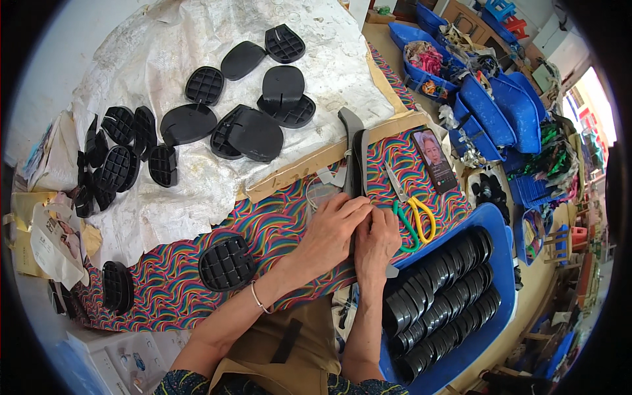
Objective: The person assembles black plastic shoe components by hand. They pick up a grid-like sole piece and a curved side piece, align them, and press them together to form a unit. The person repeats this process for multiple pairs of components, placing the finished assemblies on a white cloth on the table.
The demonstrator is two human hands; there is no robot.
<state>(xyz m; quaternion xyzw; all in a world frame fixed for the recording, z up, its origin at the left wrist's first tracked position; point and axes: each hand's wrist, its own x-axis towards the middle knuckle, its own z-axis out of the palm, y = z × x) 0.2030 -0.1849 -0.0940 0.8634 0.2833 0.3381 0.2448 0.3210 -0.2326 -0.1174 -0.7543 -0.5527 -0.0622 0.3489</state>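
Where swirl-patterned cloth covers worktable, both hands press.

scissors, phone, blue tray

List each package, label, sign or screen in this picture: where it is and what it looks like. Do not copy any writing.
Phone: flat on the striped cloth, right of the scissors; dark upright rectangle, lit screen showing a portrait.
Printed paper packet: far left edge of the table; white and crumpled, with a picture of a person.
White box: lower left corner; pale, with small coloured pictures.
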